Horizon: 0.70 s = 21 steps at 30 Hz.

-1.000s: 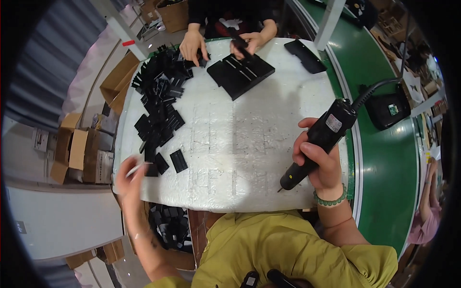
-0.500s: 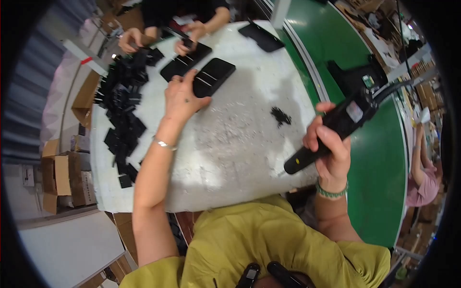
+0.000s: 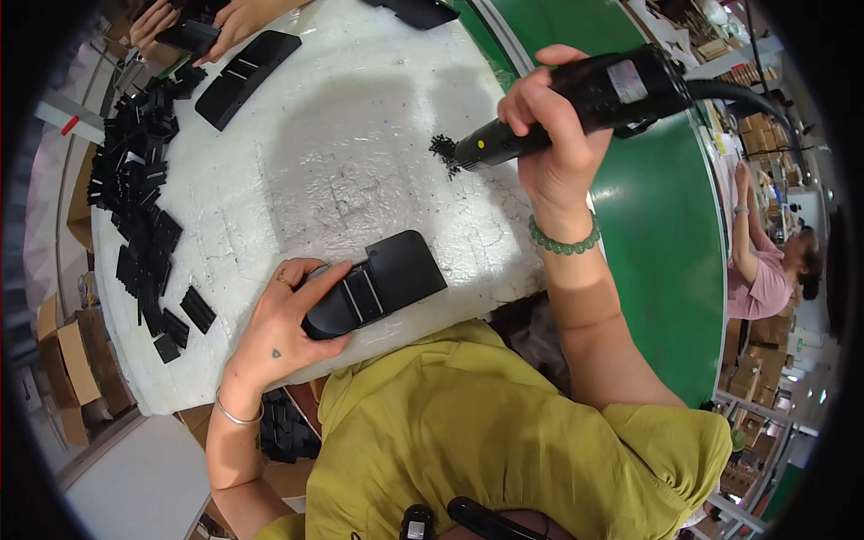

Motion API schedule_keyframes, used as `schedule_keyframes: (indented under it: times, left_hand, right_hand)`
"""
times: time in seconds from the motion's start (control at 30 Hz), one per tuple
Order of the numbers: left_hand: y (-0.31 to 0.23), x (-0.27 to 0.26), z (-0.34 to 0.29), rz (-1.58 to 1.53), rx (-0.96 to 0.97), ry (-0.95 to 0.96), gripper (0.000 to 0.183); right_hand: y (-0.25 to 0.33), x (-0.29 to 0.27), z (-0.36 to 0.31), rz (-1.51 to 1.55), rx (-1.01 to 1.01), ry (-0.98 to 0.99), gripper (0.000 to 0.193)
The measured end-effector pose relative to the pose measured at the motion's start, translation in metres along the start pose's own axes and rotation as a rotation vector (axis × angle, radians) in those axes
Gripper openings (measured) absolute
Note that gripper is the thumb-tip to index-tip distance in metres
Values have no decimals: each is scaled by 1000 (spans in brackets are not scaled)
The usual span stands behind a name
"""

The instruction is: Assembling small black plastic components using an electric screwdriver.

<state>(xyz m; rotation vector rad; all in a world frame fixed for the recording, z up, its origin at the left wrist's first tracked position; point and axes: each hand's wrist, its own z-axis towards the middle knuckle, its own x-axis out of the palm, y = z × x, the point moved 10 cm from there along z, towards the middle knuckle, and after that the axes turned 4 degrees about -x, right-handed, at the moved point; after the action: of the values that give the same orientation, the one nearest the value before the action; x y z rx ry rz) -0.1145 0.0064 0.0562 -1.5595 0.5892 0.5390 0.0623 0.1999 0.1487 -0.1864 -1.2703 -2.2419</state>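
At five o'clock on the table, the left hand gripped a casing; the right hand clasped a screwdriver, which partly hid tiny black bits at two; black parts cluttered nine.

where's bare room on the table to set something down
Nearly bare: the middle of the white table, between the black parts pile and small dark heap, beyond the held black panel. Crowded: the table's left side.
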Motion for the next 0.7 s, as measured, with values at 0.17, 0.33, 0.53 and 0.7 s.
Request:
schedule_keyframes:
  times: [0.17, 0.33, 0.53, 0.7]
  left_hand:
    - [-25, -3, 0, 203, 85, -80, 73]
    - [-23, -29, 27, 107, 161, -322, 47]
    - [-39, -4, 95, 19, 214, -309, 25]
    - [-53, 20, 121, -76, 321, -252, 18]
  right_hand:
    - [-11, 1, -6, -146, 63, 30, 26]
    - [-16, -7, -4, -65, 68, -17, 27]
    - [9, 5, -7, 86, 18, 13, 28]
    - [33, 11, -9, 210, -31, 50, 32]
